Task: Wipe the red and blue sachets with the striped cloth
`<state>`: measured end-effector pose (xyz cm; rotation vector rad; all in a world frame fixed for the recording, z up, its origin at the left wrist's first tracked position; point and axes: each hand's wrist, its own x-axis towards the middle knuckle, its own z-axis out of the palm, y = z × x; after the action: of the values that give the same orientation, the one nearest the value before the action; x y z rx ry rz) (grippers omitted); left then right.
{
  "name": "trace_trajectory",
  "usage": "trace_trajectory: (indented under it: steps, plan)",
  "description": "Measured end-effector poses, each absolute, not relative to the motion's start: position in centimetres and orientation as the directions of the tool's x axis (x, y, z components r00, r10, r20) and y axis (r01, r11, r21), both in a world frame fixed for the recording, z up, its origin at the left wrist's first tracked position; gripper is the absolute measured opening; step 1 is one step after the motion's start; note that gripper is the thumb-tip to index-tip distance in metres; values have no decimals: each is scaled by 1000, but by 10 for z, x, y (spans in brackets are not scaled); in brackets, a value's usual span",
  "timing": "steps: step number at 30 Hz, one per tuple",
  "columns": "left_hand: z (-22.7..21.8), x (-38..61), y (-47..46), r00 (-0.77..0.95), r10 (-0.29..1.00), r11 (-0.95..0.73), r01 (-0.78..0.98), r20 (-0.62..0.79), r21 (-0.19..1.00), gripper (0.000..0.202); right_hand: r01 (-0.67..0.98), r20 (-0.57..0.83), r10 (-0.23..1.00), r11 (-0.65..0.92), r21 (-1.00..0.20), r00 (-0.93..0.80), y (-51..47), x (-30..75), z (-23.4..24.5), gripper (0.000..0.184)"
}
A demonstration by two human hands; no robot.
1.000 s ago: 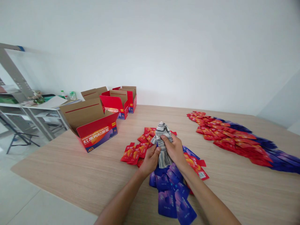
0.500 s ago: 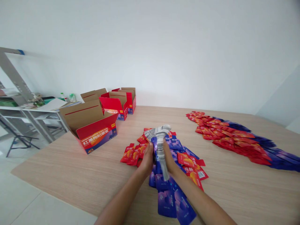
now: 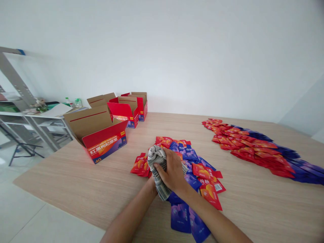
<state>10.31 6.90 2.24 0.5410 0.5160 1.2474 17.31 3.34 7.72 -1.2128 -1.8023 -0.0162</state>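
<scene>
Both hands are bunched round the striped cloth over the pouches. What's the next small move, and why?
Probably lift the grey striped cloth clear: the right hand covers it and whatever it wraps, the left hand is hidden beneath, and red and blue pouches lie right below.

One head-worn view only, looking forward and down across the worktop (image 3: 76, 189) from its near edge. Close to the hands at lower centre, forearms entering from the bottom edge. Facing a white wall (image 3: 177, 50) beyond the far edge, with shelving (image 3: 30, 118) at far left.
</scene>
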Motion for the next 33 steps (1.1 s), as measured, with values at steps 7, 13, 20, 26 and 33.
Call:
trace_trajectory:
  steps: [7,13,20,26,33]
  plan:
    - [54,94,45,493,846,509,-636,-202,580,53,772,721,692,450,-450,18,43,186,77,55]
    - [71,101,37,494,845,530,-722,-205,444,54,799,670,743,405,-445,-3,48,200,89,46]
    - [75,108,36,615,773,621,-684,-156,383,59,795,649,751,317,-517,123,63,229,99,55]
    - [79,101,46,557,814,571,-716,-163,403,65,496,646,681,453,-741,345,57,228,114,45]
    - [79,85,61,425,895,442,-802,-137,401,38,733,726,682,538,-416,-88,46,191,91,48]
